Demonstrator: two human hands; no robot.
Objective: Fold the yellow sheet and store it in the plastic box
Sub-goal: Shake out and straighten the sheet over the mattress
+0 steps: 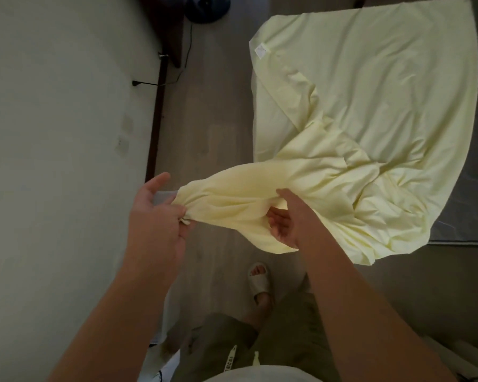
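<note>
A pale yellow sheet (370,106) lies spread over a grey mattress (469,213) at the right, with a white label near its far left corner. One bunched end is drawn off the bed toward me over the floor. My left hand (160,213) pinches the tip of that bunched end between thumb and fingers. My right hand (287,219) is tucked into the fabric a little to the right, its fingers curled round a fold from below. A pale edge, perhaps the plastic box (164,195), shows behind my left hand.
A white wall (61,133) with a dark skirting board runs along the left. A wooden floor strip (204,119) lies between wall and mattress. A dark fan base (207,8) and a cable stand at the far end. My sandalled foot (260,282) is below.
</note>
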